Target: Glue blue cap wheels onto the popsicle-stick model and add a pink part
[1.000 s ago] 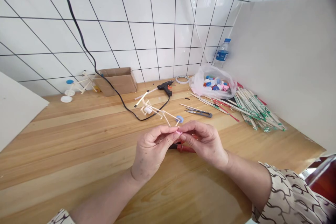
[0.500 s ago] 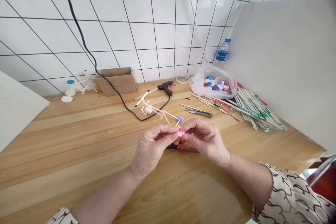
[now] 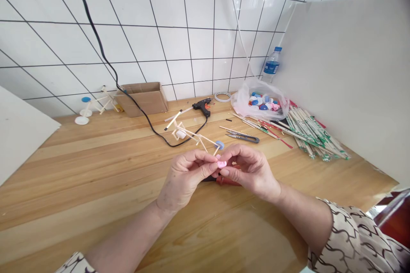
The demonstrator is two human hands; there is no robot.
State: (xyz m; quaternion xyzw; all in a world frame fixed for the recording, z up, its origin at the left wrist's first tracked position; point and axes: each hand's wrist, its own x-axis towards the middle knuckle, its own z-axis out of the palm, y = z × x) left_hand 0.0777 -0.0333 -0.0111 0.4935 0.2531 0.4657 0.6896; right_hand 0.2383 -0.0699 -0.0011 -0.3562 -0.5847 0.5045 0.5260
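Observation:
My left hand [image 3: 184, 179] and my right hand [image 3: 250, 169] meet above the wooden table [image 3: 96, 179], fingertips pinched together on a small pink piece [image 3: 221, 164]. Both hands are closed on it. Under them lies a red-handled tool [image 3: 224, 180], partly hidden. Just beyond my fingers stands a stick model [image 3: 192, 135] with a blue cap wheel [image 3: 219, 145].
A black glue gun [image 3: 202, 106] and its cord [image 3: 128, 94] lie behind the model. Scissors [image 3: 243, 137], a bag of coloured caps [image 3: 261, 102], bundled chopsticks [image 3: 310, 134], a water bottle [image 3: 271, 66], a tape roll [image 3: 222, 96], a cardboard box [image 3: 142, 98] and another stick model [image 3: 96, 104] ring the work area.
The pink piece has turned and shows more between my fingertips. My hands have stayed in nearly the same place.

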